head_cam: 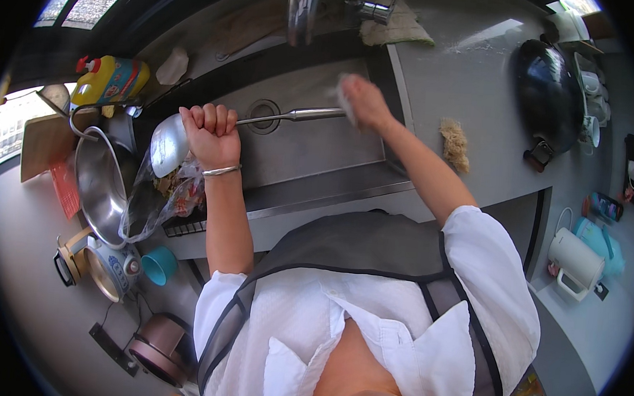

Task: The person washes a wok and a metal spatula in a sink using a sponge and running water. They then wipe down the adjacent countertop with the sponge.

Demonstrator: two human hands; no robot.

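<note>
My left hand grips a long-handled metal ladle close to its rounded bowl. The ladle's handle runs to the right across the steel sink, above the drain. At the handle's far end is my right hand, closed around a pale cloth or pad that is blurred. Below the ladle's bowl, a clear plastic bag holds food scraps. A tan, fibrous scrubber lies on the counter to the right of the sink.
A chrome faucet reaches over the sink. On the left stand a steel bowl, a yellow pump bottle and a teal cup. A black wok and a white kettle are on the right. A folded cloth lies behind.
</note>
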